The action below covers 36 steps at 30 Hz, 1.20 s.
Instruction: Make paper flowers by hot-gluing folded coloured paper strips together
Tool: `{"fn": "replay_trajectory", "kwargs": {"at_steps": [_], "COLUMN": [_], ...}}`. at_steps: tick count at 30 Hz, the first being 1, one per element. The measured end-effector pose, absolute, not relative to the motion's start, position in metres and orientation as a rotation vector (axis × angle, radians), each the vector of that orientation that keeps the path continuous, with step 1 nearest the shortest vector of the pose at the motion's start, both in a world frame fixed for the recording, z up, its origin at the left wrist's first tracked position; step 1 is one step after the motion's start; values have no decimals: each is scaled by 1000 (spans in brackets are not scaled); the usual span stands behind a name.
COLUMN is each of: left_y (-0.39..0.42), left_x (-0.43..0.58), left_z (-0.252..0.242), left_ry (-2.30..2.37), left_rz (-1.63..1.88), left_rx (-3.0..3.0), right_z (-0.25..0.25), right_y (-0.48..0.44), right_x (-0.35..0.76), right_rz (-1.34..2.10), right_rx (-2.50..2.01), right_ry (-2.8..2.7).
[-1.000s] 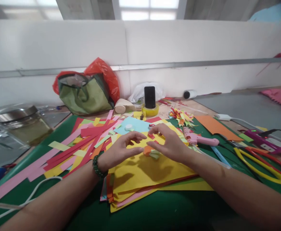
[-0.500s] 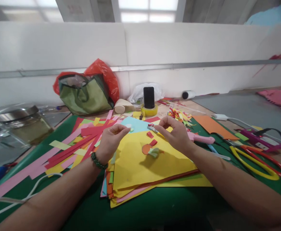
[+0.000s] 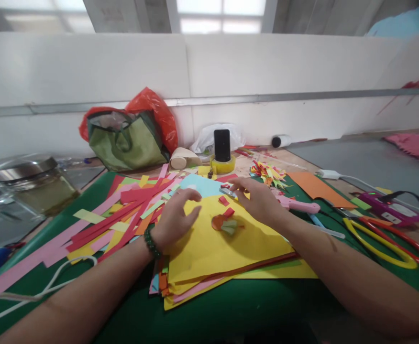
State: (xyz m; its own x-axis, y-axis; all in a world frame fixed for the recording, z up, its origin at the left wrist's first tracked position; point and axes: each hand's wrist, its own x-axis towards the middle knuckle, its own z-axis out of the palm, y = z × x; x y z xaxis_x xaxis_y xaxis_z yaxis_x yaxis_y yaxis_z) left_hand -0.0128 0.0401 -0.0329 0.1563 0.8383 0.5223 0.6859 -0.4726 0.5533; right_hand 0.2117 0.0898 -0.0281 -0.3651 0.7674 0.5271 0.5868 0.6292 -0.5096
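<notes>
My left hand point(image 3: 175, 217) lies on the top yellow sheet point(image 3: 209, 243) of a paper stack, fingers loosely spread and nothing in them; a dark bead bracelet circles its wrist. My right hand point(image 3: 258, 198) hovers low over the sheet's far edge, thumb and forefinger pinched on a small metal tool point(image 3: 228, 192) that pokes out to the left. Between the hands sits an orange paper disc point(image 3: 217, 222) with green and red scraps on it. Two small red scraps point(image 3: 224, 200) lie just beyond it.
Red, pink and yellow paper strips point(image 3: 123, 210) pile up on the green mat at left. A pink glue gun point(image 3: 299, 206), yellow and red scissors point(image 3: 385, 239) and orange card lie at right. A phone on a tape roll point(image 3: 222, 148), a green bag and a glass jar point(image 3: 30, 184) stand behind.
Both hands have dropped from a raised pinching pose towards the yellow sheet. My left hand has opened and settled on the paper; the right has moved slightly lower and farther back.
</notes>
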Motion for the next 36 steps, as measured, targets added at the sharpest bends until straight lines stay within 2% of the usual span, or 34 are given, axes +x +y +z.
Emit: {"fn": "replay_trajectory", "kwargs": {"at_steps": [5, 12, 21, 27, 31, 36], "left_y": [30, 39, 40, 38, 39, 41], "left_x": [9, 8, 7, 11, 13, 13], "left_z": [-43, -47, -47, -48, -47, -47], "left_ry": [1375, 1447, 1420, 1412, 1459, 1445], "left_rz": [740, 589, 527, 572, 544, 599], "left_rx": [2461, 2492, 2540, 2471, 2445, 2431], "right_z": [-29, -41, -27, -18, -19, -21], "right_y": [82, 88, 99, 96, 90, 86], "right_x": [209, 196, 206, 210, 211, 211], "right_rz": [429, 475, 299, 421, 352, 230], "right_rx": [-1044, -1069, -824, -738, -748, -906], "right_ry": [-2412, -2534, -1576, -1436, -1628, -2370]}}
